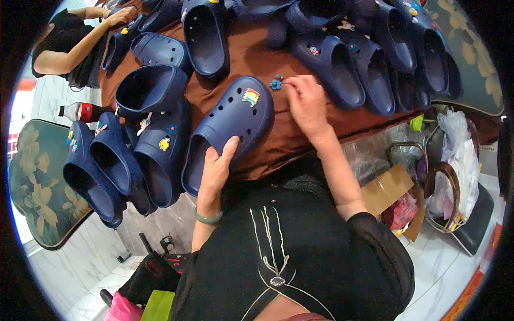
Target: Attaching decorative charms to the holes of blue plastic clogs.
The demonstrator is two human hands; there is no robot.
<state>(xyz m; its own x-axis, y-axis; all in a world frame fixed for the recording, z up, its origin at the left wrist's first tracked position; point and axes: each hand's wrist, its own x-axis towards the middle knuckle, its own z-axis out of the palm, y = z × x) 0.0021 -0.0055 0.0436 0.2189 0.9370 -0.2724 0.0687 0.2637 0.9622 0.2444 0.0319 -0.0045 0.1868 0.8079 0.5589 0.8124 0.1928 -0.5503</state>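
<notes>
A navy blue clog (219, 128) with round holes lies on the brown cloth in front of me, its toe pointing away. A rainbow-striped charm (250, 97) sits on its toe. My left hand (217, 170) grips the clog at its near, right side, with thumb over the rim and the other fingers hidden. To the right of the toe, my right hand (307, 104) hovers over the cloth, fingers curled together; whatever they may pinch is hidden. Small blue and red charms (276, 83) rest on the cloth just left of its fingertips.
Charm-studded clogs stand at left (111, 155) and far right (334, 72). A cola bottle (88, 112) is beyond the left ones. Another person's hand (122, 16) touches a clog at far left. A cardboard box (393, 190) and bag-filled basket (455, 166) are at lower right.
</notes>
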